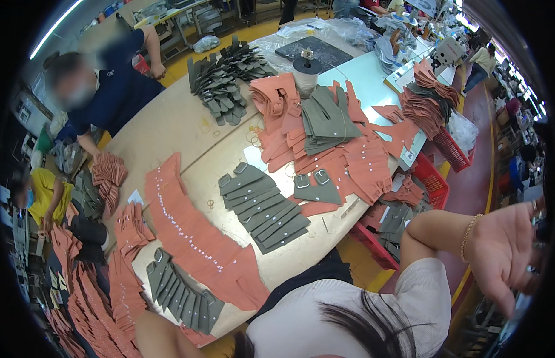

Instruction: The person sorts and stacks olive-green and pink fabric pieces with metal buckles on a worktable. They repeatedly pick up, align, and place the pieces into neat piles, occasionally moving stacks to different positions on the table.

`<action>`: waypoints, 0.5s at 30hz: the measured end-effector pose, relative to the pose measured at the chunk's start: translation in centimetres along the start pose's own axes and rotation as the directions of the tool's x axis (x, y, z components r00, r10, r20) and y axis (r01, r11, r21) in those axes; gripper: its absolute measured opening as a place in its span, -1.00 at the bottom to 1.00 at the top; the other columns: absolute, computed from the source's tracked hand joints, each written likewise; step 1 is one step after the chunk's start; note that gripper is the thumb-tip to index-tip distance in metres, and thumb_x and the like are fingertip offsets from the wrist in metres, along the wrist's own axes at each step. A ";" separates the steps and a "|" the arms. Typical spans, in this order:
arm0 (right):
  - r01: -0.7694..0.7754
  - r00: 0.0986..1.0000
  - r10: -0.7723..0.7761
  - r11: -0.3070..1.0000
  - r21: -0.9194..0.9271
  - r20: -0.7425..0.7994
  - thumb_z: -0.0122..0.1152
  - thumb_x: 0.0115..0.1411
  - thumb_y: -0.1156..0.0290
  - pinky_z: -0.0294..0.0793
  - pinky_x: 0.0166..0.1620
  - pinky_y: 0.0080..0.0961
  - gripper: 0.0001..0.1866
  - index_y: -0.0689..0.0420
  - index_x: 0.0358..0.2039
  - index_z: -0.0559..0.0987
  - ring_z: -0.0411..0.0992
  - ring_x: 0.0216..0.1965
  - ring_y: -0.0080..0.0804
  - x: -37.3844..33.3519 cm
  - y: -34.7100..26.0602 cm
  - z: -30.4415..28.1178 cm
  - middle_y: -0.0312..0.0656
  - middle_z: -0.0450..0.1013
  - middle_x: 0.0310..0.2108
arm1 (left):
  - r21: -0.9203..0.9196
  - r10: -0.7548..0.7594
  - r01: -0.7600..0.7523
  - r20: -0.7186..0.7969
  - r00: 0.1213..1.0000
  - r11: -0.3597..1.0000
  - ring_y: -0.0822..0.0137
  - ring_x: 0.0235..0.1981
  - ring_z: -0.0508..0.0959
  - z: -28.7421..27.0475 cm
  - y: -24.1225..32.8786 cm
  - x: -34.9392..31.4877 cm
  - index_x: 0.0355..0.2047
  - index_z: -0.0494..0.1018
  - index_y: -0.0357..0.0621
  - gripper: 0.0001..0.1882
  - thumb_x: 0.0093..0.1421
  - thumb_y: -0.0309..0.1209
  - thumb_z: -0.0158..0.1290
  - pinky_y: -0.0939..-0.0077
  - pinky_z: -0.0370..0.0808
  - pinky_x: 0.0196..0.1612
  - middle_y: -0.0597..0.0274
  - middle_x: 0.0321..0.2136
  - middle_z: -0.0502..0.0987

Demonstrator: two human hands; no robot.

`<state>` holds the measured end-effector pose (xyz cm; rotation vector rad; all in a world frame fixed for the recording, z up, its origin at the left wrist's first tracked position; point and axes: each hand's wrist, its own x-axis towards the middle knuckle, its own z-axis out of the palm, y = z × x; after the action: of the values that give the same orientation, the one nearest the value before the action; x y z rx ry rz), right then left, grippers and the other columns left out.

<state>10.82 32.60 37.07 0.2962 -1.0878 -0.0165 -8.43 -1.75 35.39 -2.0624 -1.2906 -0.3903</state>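
Note:
My right hand [503,253] is raised at the right, off the table, palm showing and fingers spread, with nothing seen in it. A thin bracelet [470,237] circles its wrist. Only part of my left arm [161,335] shows at the lower edge; the hand itself is out of sight. Nearest to that arm lies a fan of dark green cut pieces [183,296], beside a long overlapping row of orange-red pieces [197,230] with small white labels. Another green fan [265,209], with a buckle on its top pieces, lies mid-table.
Orange-red pieces [364,161] heap at the table's right, with green panels [326,122] on top. A thread cone [306,76] stands behind. Dark green straps [220,83] pile at the back. Red crates [429,182] stand beside the table. A person [119,83] leans in at far left.

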 end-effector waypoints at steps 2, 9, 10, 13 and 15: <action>-0.132 0.991 0.133 0.980 0.147 0.008 -0.42 0.25 -0.37 -0.04 0.24 0.38 -0.27 -0.19 0.22 0.35 0.13 0.29 0.06 -1.8 0.3 -0.8 -0.25 0.17 0.32 | 0.004 0.008 -0.008 0.039 0.999 1.000 0.01 0.17 0.36 0.8 0.7 -0.9 0.12 0.38 -0.01 -0.53 0.22 -0.20 -0.11 -0.16 0.22 0.20 0.06 0.11 0.39; -0.227 0.848 0.114 0.961 0.160 0.518 -0.63 0.34 -0.23 0.32 0.16 0.15 -0.24 0.04 0.18 0.33 0.25 0.18 0.22 -4.4 2.6 -4.7 0.22 0.18 0.18 | -0.017 0.091 -0.091 0.360 0.928 0.996 0.01 0.17 0.36 6.3 4.2 -4.4 0.12 0.38 -0.01 -0.53 0.22 -0.21 -0.11 -0.17 0.21 0.21 0.05 0.11 0.38; -0.251 0.847 0.140 0.956 0.152 0.513 -0.62 0.35 -0.22 0.33 0.16 0.14 -0.26 0.05 0.16 0.34 0.26 0.18 0.21 -4.9 2.7 -4.9 0.21 0.19 0.17 | -0.034 0.089 -0.082 0.397 0.914 0.996 0.01 0.17 0.35 7.6 4.8 -4.8 0.12 0.38 -0.01 -0.53 0.21 -0.21 -0.11 -0.17 0.21 0.21 0.05 0.11 0.38; -0.308 0.855 0.191 0.935 0.175 0.483 -0.55 0.38 -0.16 0.36 0.14 0.08 -0.31 0.13 0.07 0.40 0.33 0.11 0.16 -6.4 2.7 -4.4 0.19 0.25 0.10 | -0.173 -0.058 0.130 0.371 0.927 0.976 0.05 0.20 0.34 12.3 6.4 -5.2 0.14 0.35 0.00 -0.50 0.19 -0.20 -0.10 -0.09 0.20 0.24 0.08 0.13 0.38; -0.316 0.864 0.218 0.937 0.150 0.455 -0.49 0.39 -0.14 0.40 0.11 0.02 -0.32 0.19 0.00 0.43 0.37 0.06 0.13 -7.1 2.5 -3.7 0.18 0.28 0.05 | -0.291 -0.135 0.257 0.380 0.915 0.922 0.12 0.23 0.31 15.1 7.0 -5.5 0.17 0.32 0.03 -0.47 0.17 -0.18 -0.08 0.03 0.18 0.28 0.13 0.15 0.36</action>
<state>10.43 37.02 29.94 0.3466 -1.5738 0.3053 -6.27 2.69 18.57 -2.3703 -1.7637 -0.3586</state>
